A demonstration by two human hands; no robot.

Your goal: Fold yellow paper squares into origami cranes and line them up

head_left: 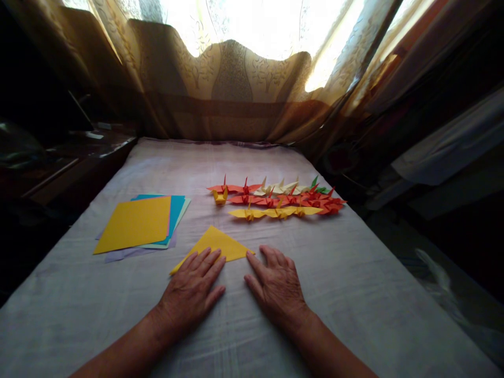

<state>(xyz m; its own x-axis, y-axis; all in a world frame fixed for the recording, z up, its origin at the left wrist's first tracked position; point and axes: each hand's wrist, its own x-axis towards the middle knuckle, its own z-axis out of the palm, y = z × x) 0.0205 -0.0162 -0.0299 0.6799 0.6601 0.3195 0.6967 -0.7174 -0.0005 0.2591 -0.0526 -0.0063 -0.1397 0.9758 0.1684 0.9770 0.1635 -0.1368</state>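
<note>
Both hands lie flat, palms down, fingers spread, gripping nothing, on a table covered with a pale cloth [354, 294]. The left hand [191, 291] sits near the middle of the near half, its fingertips resting on the near edge of a yellow paper triangle [217, 244]. The right hand [277, 286] lies just beside it, index tip touching the triangle's right corner, the rest of the hand on bare cloth. The triangle lies flat, apex pointing to the far edge, long side toward the person.

Left of the triangle, toward the left edge, is a stack of square sheets [139, 223]: yellow on top, with blue, pale green and lilac edges showing beneath, slightly fanned. Beyond the triangle, right of centre, a cluster of folded paper cranes [277, 198] lies in rough rows: yellow nearest, red and orange behind, cream and one green farthest. Cranes touch or overlap each other. A patterned curtain [232, 89] hangs past the far edge, backlit by a window.
</note>
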